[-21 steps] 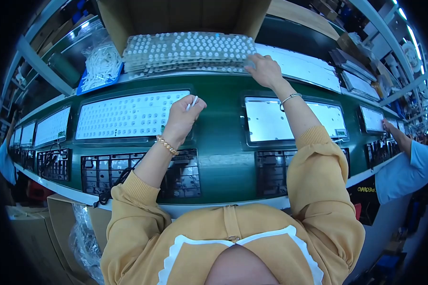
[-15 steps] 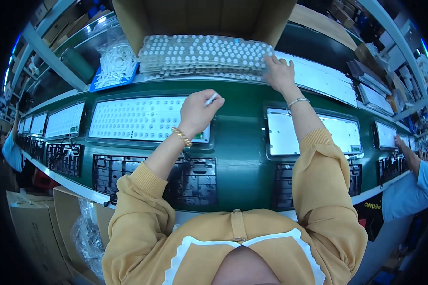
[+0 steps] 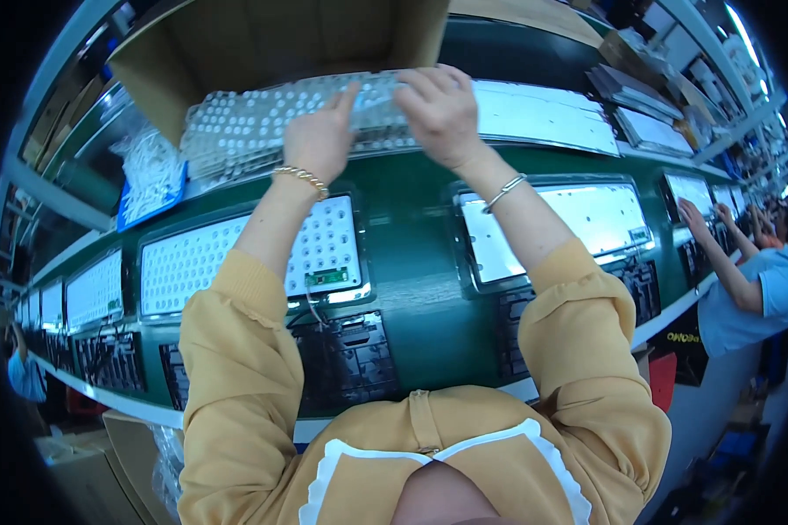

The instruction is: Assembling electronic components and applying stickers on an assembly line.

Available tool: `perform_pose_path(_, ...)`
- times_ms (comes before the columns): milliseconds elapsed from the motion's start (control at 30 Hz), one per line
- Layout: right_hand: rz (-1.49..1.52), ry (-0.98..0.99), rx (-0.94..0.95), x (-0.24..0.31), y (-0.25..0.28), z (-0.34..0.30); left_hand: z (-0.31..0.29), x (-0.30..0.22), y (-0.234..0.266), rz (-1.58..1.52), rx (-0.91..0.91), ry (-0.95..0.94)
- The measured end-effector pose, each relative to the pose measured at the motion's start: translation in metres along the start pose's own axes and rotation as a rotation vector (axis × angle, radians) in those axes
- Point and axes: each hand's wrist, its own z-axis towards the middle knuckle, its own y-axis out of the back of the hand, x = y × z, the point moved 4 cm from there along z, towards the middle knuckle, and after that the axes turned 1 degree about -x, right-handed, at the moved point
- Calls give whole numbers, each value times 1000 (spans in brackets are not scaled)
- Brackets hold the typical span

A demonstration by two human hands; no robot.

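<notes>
Translucent dotted sheets (image 3: 236, 127) were stacked, long axis crosswise, reaching leftward past the left hand (image 3: 318, 144); at their right end, the right hand (image 3: 439, 114) was curled (whether either grip was closed could not be told).

Left hand (image 3: 318, 143) now at dotted sheets (image 3: 241, 122)
</notes>
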Motion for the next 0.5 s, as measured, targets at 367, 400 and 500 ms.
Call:
perform_pose_path(367,1051,-1138,-115,47,-5,-21,26,91,148,-433,-423,29)
perform_pose_path(400,1196,-1308,-103,50,-13,-33,27,97,164,-519,-486,-14)
perform_pose_path(500,1444,-1570,-92,52,-18,-51,21,129,178,-737,-505,10)
